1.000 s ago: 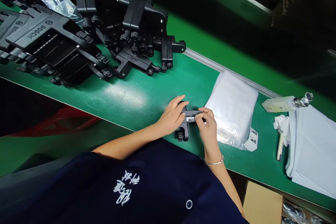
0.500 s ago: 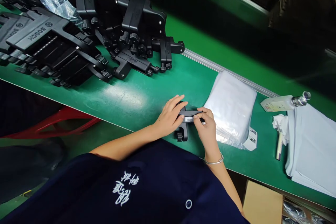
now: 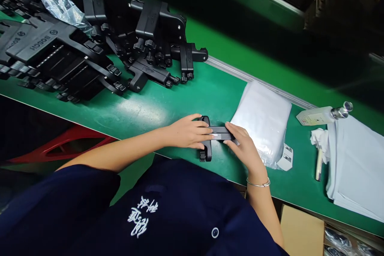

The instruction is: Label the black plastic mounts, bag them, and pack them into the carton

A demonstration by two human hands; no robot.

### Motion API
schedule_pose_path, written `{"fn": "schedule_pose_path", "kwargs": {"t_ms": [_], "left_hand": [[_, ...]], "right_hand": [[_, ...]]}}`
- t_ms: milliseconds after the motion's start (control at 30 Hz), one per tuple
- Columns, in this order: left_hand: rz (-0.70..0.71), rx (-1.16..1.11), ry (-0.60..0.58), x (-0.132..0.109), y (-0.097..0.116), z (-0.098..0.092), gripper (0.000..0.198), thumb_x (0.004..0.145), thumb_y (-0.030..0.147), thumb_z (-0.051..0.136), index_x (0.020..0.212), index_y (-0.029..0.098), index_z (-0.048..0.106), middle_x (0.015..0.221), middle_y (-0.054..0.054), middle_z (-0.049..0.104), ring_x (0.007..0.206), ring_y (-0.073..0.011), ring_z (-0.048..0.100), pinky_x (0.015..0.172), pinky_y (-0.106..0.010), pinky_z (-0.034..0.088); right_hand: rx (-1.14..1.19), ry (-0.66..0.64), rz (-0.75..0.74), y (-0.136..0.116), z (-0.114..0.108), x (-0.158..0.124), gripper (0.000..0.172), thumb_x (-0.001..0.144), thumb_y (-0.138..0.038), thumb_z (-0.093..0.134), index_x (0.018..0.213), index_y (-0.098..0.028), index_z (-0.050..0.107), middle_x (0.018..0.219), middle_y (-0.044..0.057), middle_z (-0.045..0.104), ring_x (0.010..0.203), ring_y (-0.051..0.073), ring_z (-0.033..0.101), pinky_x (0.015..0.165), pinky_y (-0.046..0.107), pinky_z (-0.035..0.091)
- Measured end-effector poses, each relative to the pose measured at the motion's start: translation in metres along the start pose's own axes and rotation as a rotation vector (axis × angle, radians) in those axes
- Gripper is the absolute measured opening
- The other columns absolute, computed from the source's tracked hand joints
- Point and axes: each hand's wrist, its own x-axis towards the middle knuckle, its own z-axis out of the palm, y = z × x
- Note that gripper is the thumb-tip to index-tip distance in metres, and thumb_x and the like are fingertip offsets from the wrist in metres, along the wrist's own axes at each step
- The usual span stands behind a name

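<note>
A black plastic bracket with a knob at its near end lies on the green table in front of me. A small pale label shows on its side. My left hand rests across the bracket's left part, fingers stretched out and fairly flat, fingertips touching beside the label. With thumb and fingers on either edge, my right hand grips the bracket's right end. Close by on the right is a stack of clear plastic bags, with a small white label piece at its corner.
Several black brackets with knobs are piled at the back left, with crumpled clear plastic on top. To the right are a bottle, crumpled tissue, a marker and white sheets. A cardboard box stands below the edge.
My left hand has flattened and lowered onto the bracket. My right hand has gone from pinching at the label to holding the bracket's right end.
</note>
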Motion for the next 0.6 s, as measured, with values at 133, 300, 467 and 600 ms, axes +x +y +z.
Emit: {"fn": "schedule_pose_path", "kwargs": {"t_ms": [133,300,467,600], "left_hand": [[0.032,0.024,-0.026,0.02,0.003,-0.009,0.042,0.089,0.054,0.055,0.127,0.036,0.062,0.116,-0.005,0.069,0.105,-0.0236,0.06,0.107,-0.044,0.036],[-0.003,0.111,0.049,0.031,0.018,-0.001,0.043,0.089,0.049,0.06,0.127,0.031,0.062,0.109,-0.007,0.067,0.102,-0.0235,0.06,0.106,-0.044,0.036],[-0.019,0.064,0.231,-0.016,0.008,0.019,0.033,0.093,0.047,0.052,0.123,0.037,0.063,0.114,-0.002,0.068,0.113,-0.0219,0.058,0.115,-0.047,0.028],[-0.193,0.051,0.459,-0.06,-0.004,0.024,0.035,0.096,0.044,0.041,0.115,0.032,0.068,0.115,-0.005,0.069,0.109,-0.0219,0.061,0.113,-0.049,0.032]], "right_hand": [[-0.033,0.027,-0.029,0.0,0.004,0.003,0.048,0.09,-0.043,0.06,0.136,-0.032,0.054,0.134,0.007,0.062,0.126,0.029,0.054,0.106,0.054,0.043],[-0.042,0.028,-0.019,0.0,0.002,0.003,0.047,0.089,-0.043,0.061,0.135,-0.033,0.055,0.131,0.007,0.063,0.124,0.03,0.054,0.105,0.054,0.044],[-0.073,0.01,0.006,0.0,0.001,0.0,0.046,0.09,-0.042,0.06,0.135,-0.034,0.054,0.13,0.007,0.062,0.123,0.03,0.053,0.105,0.054,0.044],[-0.13,0.027,0.0,-0.006,0.007,0.001,0.052,0.091,-0.04,0.058,0.141,-0.03,0.048,0.128,0.011,0.061,0.119,0.033,0.054,0.1,0.055,0.047]]}}
